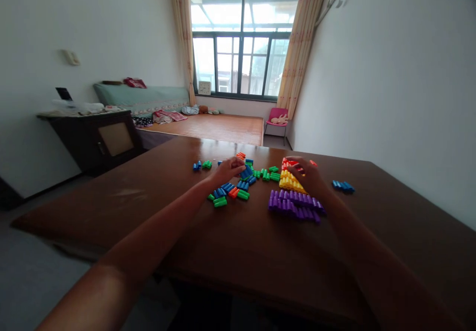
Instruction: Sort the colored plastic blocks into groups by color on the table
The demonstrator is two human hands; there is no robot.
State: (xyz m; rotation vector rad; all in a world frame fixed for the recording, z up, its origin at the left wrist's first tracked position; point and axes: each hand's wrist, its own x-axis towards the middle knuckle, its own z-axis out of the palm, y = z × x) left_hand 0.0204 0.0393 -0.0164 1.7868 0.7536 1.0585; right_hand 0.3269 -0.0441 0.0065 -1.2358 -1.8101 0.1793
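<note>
My left hand (231,168) reaches into a loose pile of small ribbed plastic blocks, its fingers closed at a blue block (246,172). Green blocks (220,202), orange blocks (233,192) and more blue ones lie scattered round it. On the right, my right hand (305,169) curves over the red blocks (285,164), thumb and fingers bent about them; part of the red group is hidden behind the hand. Yellow blocks (290,181) sit in rows just nearer to me. Closest to me lie rows of purple blocks (295,205), grouped together.
The brown table (148,187) carries all the blocks. A separate blue group (342,186) lies to the right. Beyond the table are a bed (226,125), a pink chair (277,115) and a dark cabinet (92,137). A white wall (401,83) runs along the right.
</note>
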